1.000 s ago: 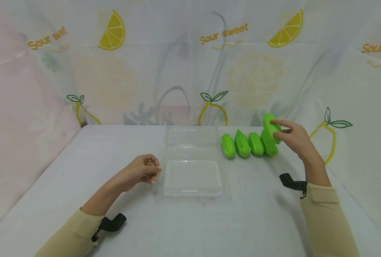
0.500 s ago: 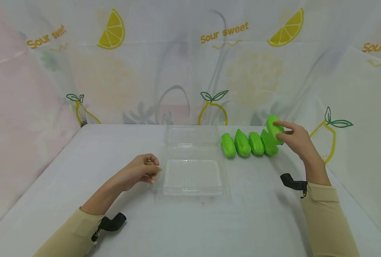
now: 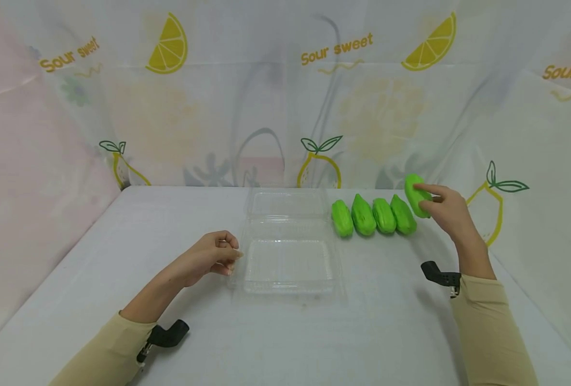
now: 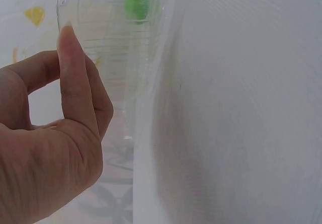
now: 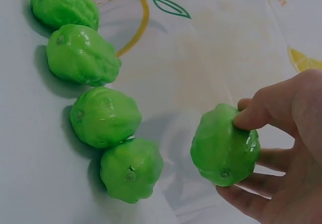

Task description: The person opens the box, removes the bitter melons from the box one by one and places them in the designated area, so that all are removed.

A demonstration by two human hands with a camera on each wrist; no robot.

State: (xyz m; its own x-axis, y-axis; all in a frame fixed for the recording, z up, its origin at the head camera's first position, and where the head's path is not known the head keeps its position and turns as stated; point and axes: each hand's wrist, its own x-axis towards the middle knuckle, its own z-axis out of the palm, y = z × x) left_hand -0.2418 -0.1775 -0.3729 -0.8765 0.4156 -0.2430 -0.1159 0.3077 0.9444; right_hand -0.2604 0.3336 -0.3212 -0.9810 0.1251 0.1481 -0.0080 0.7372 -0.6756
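A clear plastic clamshell box [image 3: 287,262] lies with its lid [image 3: 287,205] folded back toward the cloth backdrop. At its left rim, my left hand [image 3: 205,259] pinches the edge; in the left wrist view the thumb [image 4: 75,83] lies along that rim. My right hand [image 3: 450,211] holds a glossy green ribbed gourd [image 3: 417,196] between thumb and fingers, beside the right end of a row of similar gourds [image 3: 384,216]. In the right wrist view the held gourd [image 5: 221,148] is apart from the nearest one in the row [image 5: 131,173].
A white cloth covers the table [image 3: 285,343]. Behind it hangs a backdrop [image 3: 247,107] printed with lemons and lettering. The gourd row stands just right of the box, near the table's back edge. Each sleeve has a black wrist mount [image 3: 441,273].
My right hand has shifted slightly right and down with its gourd, which no longer overlaps the last gourd of the row in the head view. The left hand and box have stayed put.
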